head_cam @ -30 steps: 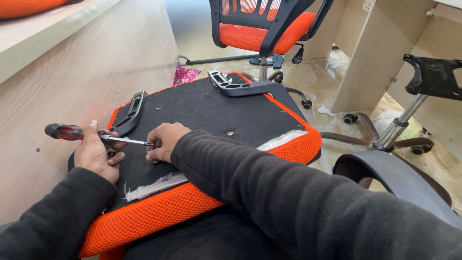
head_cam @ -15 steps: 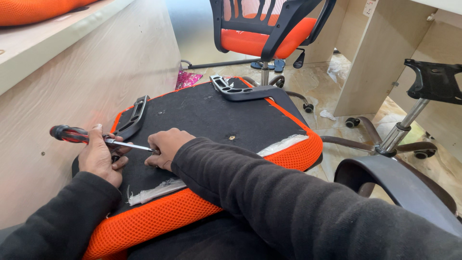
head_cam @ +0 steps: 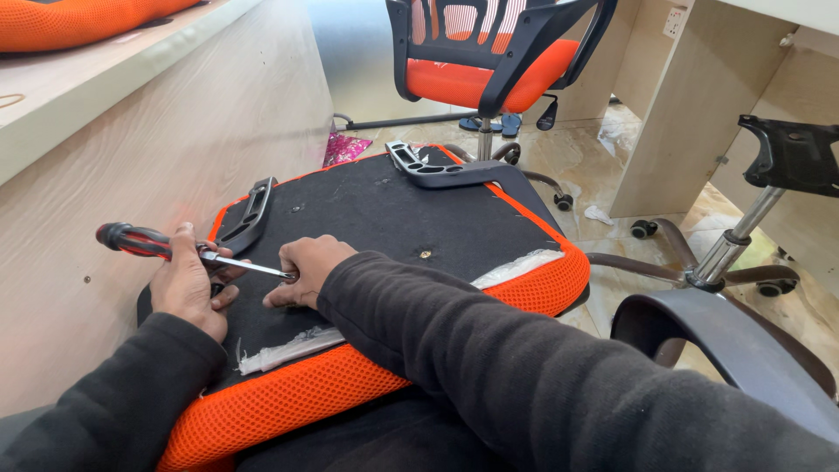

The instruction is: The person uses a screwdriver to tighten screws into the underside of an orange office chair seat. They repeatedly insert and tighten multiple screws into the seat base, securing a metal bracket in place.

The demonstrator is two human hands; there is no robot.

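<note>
Left hand: the left hand [head_cam: 188, 284] is wrapped shut around a screwdriver [head_cam: 188, 252], fingers curled over the neck where handle meets shaft
Screwdriver: red-and-black handle sticking out to the left, thin bright metal shaft running right and slightly down, tip ending right at the right hand's fingers
Right hand: the right hand [head_cam: 306, 269] lies knuckles-up on the seat underside, fingers bent and pinched at the screwdriver tip; whether it grips anything there I cannot tell
Seat: an upturned chair seat [head_cam: 454, 236] lies across the person's lap, beside the pale wooden desk panel [head_cam: 175, 157]; black fabric underside facing up, bright orange mesh edge all round, strips of clear plastic wrap at the near edge
Armrest brackets: one black armrest bracket [head_cam: 247, 214] lies on the seat's left edge just above the left hand, a second grey bracket [head_cam: 433, 169] at the far edge
Background: an assembled orange-and-black office chair [head_cam: 498, 61] stands behind on the tiled floor, and a chair base with gas cylinder [head_cam: 734, 249] stands to the right
</note>
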